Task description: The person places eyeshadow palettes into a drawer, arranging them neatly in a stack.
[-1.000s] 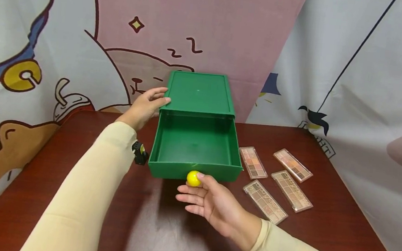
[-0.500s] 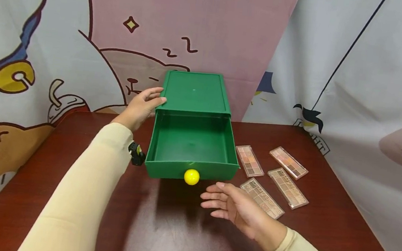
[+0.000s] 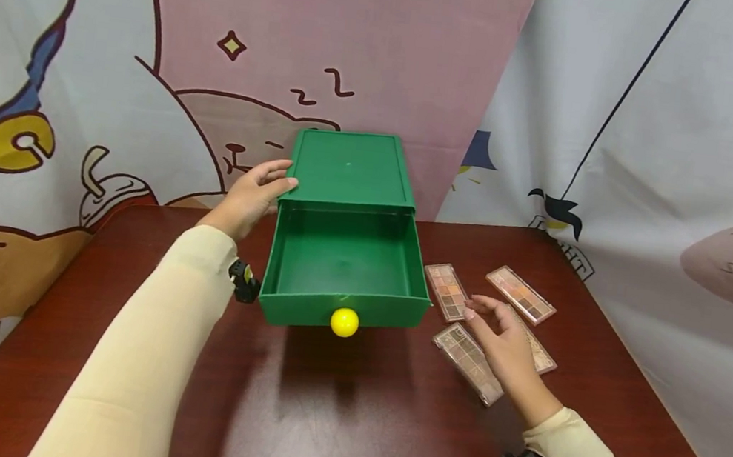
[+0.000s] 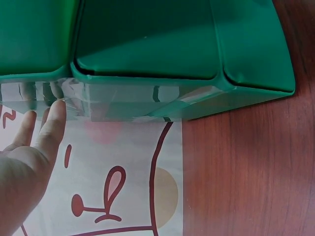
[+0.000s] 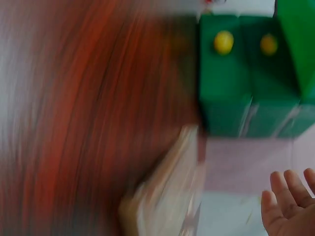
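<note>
A green drawer unit [image 3: 354,168] stands at the table's middle, its top drawer [image 3: 345,308] pulled out with nothing seen inside. On the drawer's front is a round yellow knob [image 3: 345,322]. My left hand [image 3: 250,198] touches the unit's left side, fingers extended, as the left wrist view also shows with the hand [image 4: 32,157] against the green wall. My right hand [image 3: 505,340] hovers over several eyeshadow palettes, fingers loosely bent and holding nothing visible. One palette [image 3: 445,291] lies by its fingertips, another [image 3: 469,362] nearer me, a third [image 3: 520,294] farther back; one is partly hidden beneath the hand.
The dark red-brown table [image 3: 318,432] ends at a cartoon-printed cloth [image 3: 360,34] behind the unit. In the blurred right wrist view, lower drawers with yellow knobs [image 5: 224,43] show beneath the pulled-out one.
My right hand has let go of the yellow knob and moved right, over the palettes. The drawer has stayed pulled out and my left hand has stayed on the unit's side.
</note>
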